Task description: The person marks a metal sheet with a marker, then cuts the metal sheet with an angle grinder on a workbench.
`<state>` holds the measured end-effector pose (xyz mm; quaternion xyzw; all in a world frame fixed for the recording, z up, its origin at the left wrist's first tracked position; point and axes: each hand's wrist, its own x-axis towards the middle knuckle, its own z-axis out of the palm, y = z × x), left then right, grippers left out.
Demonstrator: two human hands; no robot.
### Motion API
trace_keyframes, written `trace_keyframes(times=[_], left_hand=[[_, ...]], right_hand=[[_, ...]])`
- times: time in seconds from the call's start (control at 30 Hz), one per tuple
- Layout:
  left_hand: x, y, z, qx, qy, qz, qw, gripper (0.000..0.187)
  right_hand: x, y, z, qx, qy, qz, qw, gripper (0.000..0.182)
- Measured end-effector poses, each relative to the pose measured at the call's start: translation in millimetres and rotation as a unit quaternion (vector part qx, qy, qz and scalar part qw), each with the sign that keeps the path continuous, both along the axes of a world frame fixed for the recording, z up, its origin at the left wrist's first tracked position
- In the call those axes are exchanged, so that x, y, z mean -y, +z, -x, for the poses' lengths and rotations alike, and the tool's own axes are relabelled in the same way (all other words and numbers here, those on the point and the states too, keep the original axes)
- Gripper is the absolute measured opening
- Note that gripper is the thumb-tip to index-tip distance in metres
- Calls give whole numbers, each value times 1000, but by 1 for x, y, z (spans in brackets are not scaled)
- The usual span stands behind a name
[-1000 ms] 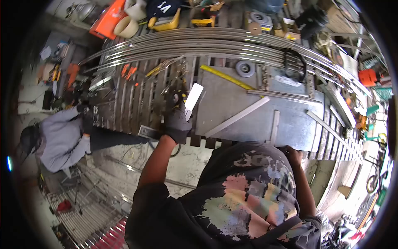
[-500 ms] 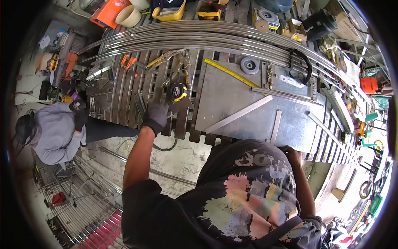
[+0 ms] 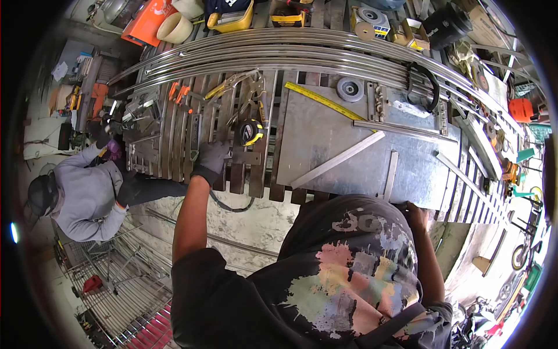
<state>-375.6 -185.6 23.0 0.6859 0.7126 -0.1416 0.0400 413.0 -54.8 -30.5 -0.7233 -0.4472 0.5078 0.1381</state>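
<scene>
My left hand [image 3: 213,159] stretches to ten o'clock, by a metal bit [image 3: 249,158]. My right hand [image 3: 414,215] is at one, by the desk [image 3: 256,181] edge. Can't tell if my fingers grip.

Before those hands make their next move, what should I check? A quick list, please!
1. Left hand gloved: ok.
2. Right hand gloved: not ok; it looks bare, at the near edge of the metal sheet.
3. Left hand's grip on a piece: cannot tell; the glove hides it.
4. Tape measure near the left hand: ok, just beyond it.
5. Sheet free of loose items: not ok; a diagonal metal bar and abrasive disc lie on it.
6. Co-worker apart from both hands: ok.
</scene>
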Motion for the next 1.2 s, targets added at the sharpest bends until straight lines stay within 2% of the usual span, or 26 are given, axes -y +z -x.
trace_keyframes(times=[0.07,0.13,0.17,0.23,0.27,0.3,0.37,0.4,0.47,0.5,0.57,0.67,0.77,0.8,0.87,0.9,1.0,1.1,1.17,1.2], left_hand=[[0,-3,2,54,-1,-24,998,30],[-17,9,-20,-36,35,17,999,23],[-29,19,-35,-80,54,37,995,19],[-79,68,-88,9,46,-49,998,20],[-103,83,-115,54,43,-92,993,21],[-122,83,-134,81,-4,-151,985,24],[-165,64,-165,152,-106,-256,949,36],[-189,52,-183,171,-127,-269,939,38],[-236,-1,-212,247,-160,-297,908,54],[-250,9,-236,158,-146,-256,942,64],[-283,-17,-252,31,-212,-293,932,82],[-304,-34,-260,192,-199,-295,915,69],[-329,-32,-252,138,-147,-125,972,54],[-324,-25,-251,146,-154,-184,960,31],[-327,-44,-245,86,-182,-216,955,23],[-325,-43,-241,55,-194,-230,952,21],[-315,-32,-209,58,-191,-189,961,15],[-294,8,-159,-52,-144,-185,971,16],[-269,32,-115,-28,-103,-302,947,17],[-255,38,-91,-40,-74,-304,949,14]], right_hand=[[1,7,1,8,-28,17,999,28],[-4,24,17,-23,-154,96,983,28],[-4,28,20,-27,-151,104,983,29],[-6,33,23,-36,-143,116,982,29],[-6,39,28,-24,-131,97,986,29],[-7,47,34,-18,-136,102,985,28],[-11,63,45,-5,-143,110,984,27],[-11,61,47,-7,-151,100,983,25],[-12,64,50,13,-125,107,986,26],[-12,59,46,17,-133,114,984,26],[-8,56,43,2,-141,105,984,29],[-4,58,41,56,-101,77,990,33],[-2,62,45,64,-92,53,992,36],[0,60,44,56,-100,50,992,37],[2,53,40,49,-109,51,991,38],[2,50,38,50,-109,53,991,39],[4,44,32,58,-104,48,992,39],[5,41,33,57,-106,30,992,37],[3,43,32,38,-103,44,993,34],[0,51,39,59,-99,50,992,32]])
